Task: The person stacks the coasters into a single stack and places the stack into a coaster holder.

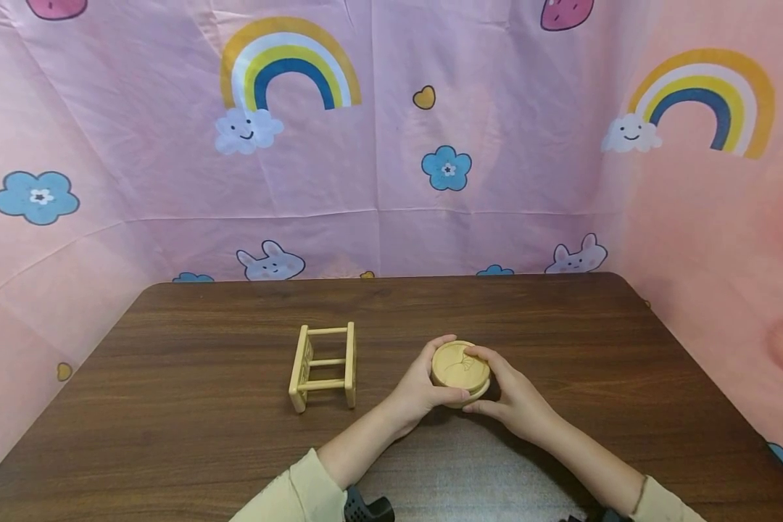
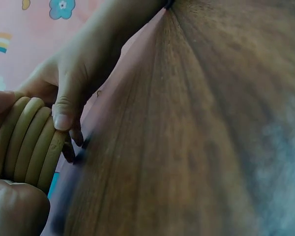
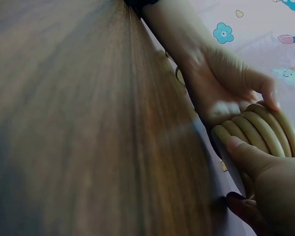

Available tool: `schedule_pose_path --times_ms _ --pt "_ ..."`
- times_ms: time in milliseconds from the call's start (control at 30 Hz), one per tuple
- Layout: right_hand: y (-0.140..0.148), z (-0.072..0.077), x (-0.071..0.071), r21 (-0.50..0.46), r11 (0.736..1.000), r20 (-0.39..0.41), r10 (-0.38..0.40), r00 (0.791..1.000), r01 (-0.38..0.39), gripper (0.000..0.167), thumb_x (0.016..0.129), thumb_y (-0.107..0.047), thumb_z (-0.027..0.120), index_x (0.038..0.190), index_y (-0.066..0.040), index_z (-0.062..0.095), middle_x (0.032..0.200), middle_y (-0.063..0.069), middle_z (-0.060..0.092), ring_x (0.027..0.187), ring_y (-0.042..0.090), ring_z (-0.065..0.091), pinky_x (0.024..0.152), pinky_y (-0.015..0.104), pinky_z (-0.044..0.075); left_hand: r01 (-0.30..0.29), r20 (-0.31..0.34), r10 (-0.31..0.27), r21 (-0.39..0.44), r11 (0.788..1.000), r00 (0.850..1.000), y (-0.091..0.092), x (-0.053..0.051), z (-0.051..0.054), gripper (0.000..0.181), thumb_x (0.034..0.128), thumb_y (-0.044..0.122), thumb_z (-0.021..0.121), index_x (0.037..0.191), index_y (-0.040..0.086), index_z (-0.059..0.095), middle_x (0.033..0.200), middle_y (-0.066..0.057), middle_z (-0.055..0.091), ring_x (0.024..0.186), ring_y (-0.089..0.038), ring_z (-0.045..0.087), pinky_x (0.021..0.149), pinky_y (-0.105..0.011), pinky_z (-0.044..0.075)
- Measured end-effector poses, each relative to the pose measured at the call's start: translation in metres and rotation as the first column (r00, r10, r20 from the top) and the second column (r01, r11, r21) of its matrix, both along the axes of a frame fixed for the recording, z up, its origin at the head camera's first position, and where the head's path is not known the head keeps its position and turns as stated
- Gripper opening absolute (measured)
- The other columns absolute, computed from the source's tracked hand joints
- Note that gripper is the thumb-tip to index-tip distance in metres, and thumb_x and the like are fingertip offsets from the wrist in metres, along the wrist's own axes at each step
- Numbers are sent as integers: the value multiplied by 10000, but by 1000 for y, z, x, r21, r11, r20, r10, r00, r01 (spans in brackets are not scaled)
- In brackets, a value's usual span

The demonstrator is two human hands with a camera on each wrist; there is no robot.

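A stack of several round, pale wooden discs (image 1: 460, 367), the top one engraved with a pattern, is held between both hands. The left hand (image 1: 420, 391) grips its left side, thumb at the front and fingers round the back. On the right side, the right hand (image 1: 520, 399) has its thumb low at the front and a finger on the top edge. In the left wrist view the stacked discs (image 2: 27, 142) show edge-on between the hands. The right wrist view also shows the discs (image 3: 263, 129) pinched by fingers of both hands.
A pale wooden rack (image 1: 326, 384) with crossbars stands on the brown table (image 1: 189, 435), left of the hands. Behind the table hangs a pink cloth (image 1: 391, 145) printed with rainbows, flowers and rabbits.
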State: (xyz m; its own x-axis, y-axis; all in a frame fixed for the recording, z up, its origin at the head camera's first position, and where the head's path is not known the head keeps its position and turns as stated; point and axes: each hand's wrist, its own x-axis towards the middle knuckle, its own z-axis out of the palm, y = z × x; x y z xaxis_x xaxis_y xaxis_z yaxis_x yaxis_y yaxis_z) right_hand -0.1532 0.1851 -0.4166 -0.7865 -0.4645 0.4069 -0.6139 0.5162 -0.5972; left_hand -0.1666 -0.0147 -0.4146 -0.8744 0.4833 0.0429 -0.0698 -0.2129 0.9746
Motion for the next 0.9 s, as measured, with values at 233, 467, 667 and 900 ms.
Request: schedule_pose_path --times_ms 233,467,667,900 --pt "-2 2 1 -57 998 -6 23 1000 -23 885 627 -51 884 1378 -150 426 1355 85 485 1250 276 451 991 460 402 -4 3 4 18 1000 1000 -1 2 2 873 740 -107 713 1474 78 277 1350 -160 413 1079 -264 544 849 -318 490" --pt "-2 4 2 -136 990 52 39 998 -32 909 640 -13 869 1414 -177 421 1276 71 496 1190 276 485 944 404 458 2 -8 -2 68 998 1000 -1 5 6 870 744 -111 701 1475 81 270 1359 -164 403 1100 -279 543 864 -325 492" --pt "-4 4 4 -267 962 105 84 991 -53 941 685 48 819 1480 -105 339 1276 157 440 1141 332 538 863 356 507 -3 11 1 143 990 1000 -2 6 9 848 759 -84 677 1473 63 243 1383 -176 382 1191 -298 490 940 -341 456" --pt "-10 3 5 -367 927 9 88 996 -79 937 701 137 766 1487 1 274 1234 165 430 1024 130 563 857 320 507 -38 87 16 264 964 996 -2 6 14 840 751 -38 637 1479 76 232 1385 -155 398 1193 -242 476 976 -317 417"
